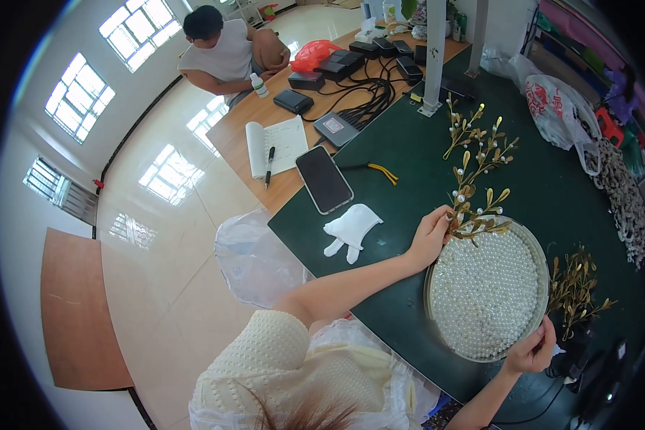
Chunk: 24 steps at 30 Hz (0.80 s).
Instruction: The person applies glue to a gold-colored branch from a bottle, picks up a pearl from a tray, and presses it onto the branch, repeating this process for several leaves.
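Note:
A round clear tray [428,304] filled with white pearl beads [487,294] stands on the dark green table. At its far left rim, my left hand [430,235] is closed on a gold leaf branch [469,188] dotted with pearls, whose lower leaves hang over the beads. By the near right rim, my right hand [532,350] is closed with fingertips together; I cannot make out what is between them, or whether it grips the rim. More gold leaf sprigs [575,287] lie right of the tray, and another sprig [463,131] lies farther back.
A white glove [352,231], a phone [325,180] and a notebook [283,143] with a pen [269,166] lie to the left. Black boxes and cables [371,93] spread behind. A metal post [434,61] rises from the table. Another person [222,54] sits at the far left.

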Each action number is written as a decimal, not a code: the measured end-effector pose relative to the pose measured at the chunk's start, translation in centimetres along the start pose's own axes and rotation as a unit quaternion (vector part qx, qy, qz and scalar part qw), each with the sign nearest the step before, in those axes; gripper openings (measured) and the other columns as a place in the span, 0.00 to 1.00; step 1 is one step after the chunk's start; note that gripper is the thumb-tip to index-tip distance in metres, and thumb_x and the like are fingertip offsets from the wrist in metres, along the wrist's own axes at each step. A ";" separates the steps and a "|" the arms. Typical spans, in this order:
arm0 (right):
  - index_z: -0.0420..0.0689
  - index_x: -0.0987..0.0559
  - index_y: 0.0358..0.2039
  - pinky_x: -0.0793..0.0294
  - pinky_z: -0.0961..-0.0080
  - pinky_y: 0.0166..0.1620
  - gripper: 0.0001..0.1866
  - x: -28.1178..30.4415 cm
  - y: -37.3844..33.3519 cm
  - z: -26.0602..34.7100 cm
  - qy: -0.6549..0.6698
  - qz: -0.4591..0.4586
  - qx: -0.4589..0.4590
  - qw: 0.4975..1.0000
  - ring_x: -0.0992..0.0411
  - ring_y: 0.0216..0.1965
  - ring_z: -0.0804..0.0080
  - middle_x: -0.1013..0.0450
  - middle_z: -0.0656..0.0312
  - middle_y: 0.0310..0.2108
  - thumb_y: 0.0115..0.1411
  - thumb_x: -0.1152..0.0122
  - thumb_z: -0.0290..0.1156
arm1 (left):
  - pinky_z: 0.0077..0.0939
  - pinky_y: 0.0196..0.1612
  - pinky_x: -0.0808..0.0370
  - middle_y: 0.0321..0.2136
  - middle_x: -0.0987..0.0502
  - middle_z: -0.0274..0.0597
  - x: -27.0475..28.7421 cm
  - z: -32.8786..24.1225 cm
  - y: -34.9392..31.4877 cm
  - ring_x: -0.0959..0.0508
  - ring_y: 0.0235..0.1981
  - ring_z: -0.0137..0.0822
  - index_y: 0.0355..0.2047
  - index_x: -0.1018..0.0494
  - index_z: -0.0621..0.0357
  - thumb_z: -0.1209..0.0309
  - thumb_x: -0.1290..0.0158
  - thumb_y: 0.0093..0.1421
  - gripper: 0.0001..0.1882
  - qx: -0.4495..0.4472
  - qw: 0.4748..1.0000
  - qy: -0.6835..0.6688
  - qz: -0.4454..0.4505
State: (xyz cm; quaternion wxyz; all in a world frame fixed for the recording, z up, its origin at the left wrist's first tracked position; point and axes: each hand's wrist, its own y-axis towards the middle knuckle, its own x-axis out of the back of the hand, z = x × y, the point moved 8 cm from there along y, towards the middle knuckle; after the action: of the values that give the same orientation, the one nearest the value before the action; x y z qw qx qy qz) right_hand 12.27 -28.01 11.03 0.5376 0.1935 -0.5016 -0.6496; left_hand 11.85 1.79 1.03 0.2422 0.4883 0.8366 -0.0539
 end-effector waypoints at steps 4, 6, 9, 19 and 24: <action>0.31 0.26 0.32 0.35 0.87 0.23 0.08 0.0 0.2 0.1 -0.005 0.007 -0.007 1.000 0.33 0.20 0.77 0.27 0.55 0.26 0.54 0.53 0.20 | 0.11 0.20 0.48 0.20 0.40 0.30 -0.2 0.1 -0.2 0.46 0.18 0.17 0.26 0.40 0.58 0.75 0.67 0.57 0.06 0.017 1.000 -0.003 0.015; 0.31 0.26 0.32 0.35 0.86 0.23 0.08 0.0 0.4 0.3 -0.007 -0.005 0.007 1.000 0.32 0.20 0.76 0.27 0.55 0.26 0.54 0.53 0.20 | 0.11 0.20 0.48 0.20 0.40 0.30 -0.2 0.0 0.0 0.46 0.18 0.17 0.26 0.40 0.57 0.75 0.67 0.58 0.06 0.011 1.000 -0.001 0.020; 0.31 0.26 0.32 0.34 0.85 0.24 0.08 0.4 0.0 -0.1 0.002 -0.005 -0.008 1.000 0.31 0.22 0.75 0.27 0.55 0.26 0.54 0.53 0.20 | 0.10 0.20 0.48 0.20 0.40 0.30 -0.3 0.0 -0.3 0.46 0.18 0.17 0.26 0.40 0.57 0.74 0.67 0.58 0.06 0.005 1.000 -0.001 0.022; 0.32 0.26 0.34 0.31 0.84 0.30 0.09 0.2 -0.4 -0.7 0.016 0.029 -0.032 0.999 0.29 0.26 0.75 0.27 0.55 0.29 0.56 0.54 0.21 | 0.11 0.18 0.46 0.17 0.40 0.28 -0.5 -0.5 -0.2 0.44 0.16 0.17 0.23 0.39 0.58 0.72 0.66 0.61 0.10 0.000 1.000 0.015 0.011; 0.32 0.26 0.34 0.31 0.83 0.30 0.09 0.1 0.2 0.2 -0.006 0.043 -0.010 0.999 0.29 0.26 0.74 0.27 0.55 0.29 0.55 0.54 0.21 | 0.11 0.18 0.45 0.18 0.40 0.28 -0.4 -0.6 -0.1 0.44 0.16 0.17 0.23 0.40 0.58 0.71 0.66 0.61 0.10 0.002 0.999 0.030 0.018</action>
State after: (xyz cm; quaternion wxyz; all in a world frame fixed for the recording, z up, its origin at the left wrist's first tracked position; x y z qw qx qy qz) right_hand 12.15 -27.94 11.31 0.5637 0.1628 -0.5064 -0.6319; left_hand 11.74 1.65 1.70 0.2168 0.5055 0.8344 -0.0366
